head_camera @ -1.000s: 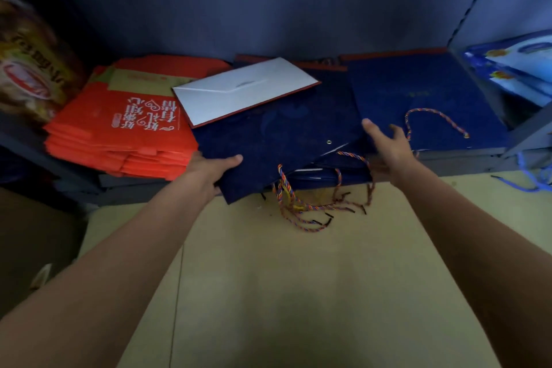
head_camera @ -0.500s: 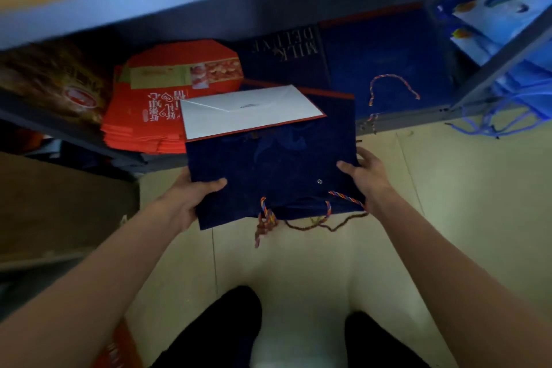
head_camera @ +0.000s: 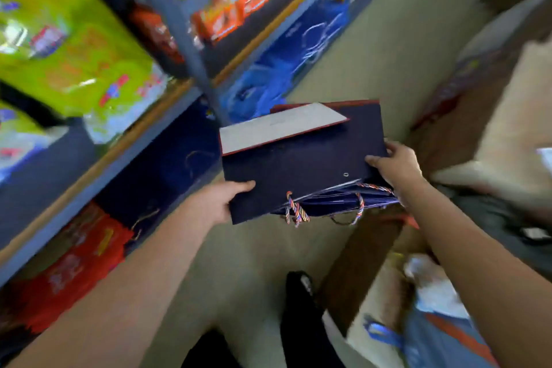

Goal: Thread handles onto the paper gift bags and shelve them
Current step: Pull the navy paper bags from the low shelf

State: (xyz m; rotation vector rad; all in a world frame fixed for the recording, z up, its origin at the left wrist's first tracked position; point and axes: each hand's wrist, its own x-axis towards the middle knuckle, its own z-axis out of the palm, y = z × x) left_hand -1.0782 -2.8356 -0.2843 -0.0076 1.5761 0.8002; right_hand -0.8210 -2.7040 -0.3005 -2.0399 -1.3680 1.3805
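Between the two hands sits a flat stack of navy gift bags [head_camera: 301,164], held level out in front of the body, above the floor and clear of the shelving. The left hand [head_camera: 222,203] grips the near-left corner with the thumb lying on top, and the right hand [head_camera: 394,163] clamps the right edge the same way, thumb over, fingers tucked under where I can't see them. My guess is the two-sided hold is there because folded paper bags slide off each other easily, so pinching both ends keeps the pile square. The multicoloured rope handles [head_camera: 297,212] dangle off the near edge, pointing toward the person, which probably keeps them from snagging. A pale folded flap [head_camera: 280,128] with a red edge lies on top at the far side. Off to the left the blue metal shelf [head_camera: 182,27] carries more dark bags [head_camera: 167,164] on its low tier, red bags [head_camera: 74,260] nearer the camera, snack packs above. Everything over there is smeared with motion blur.
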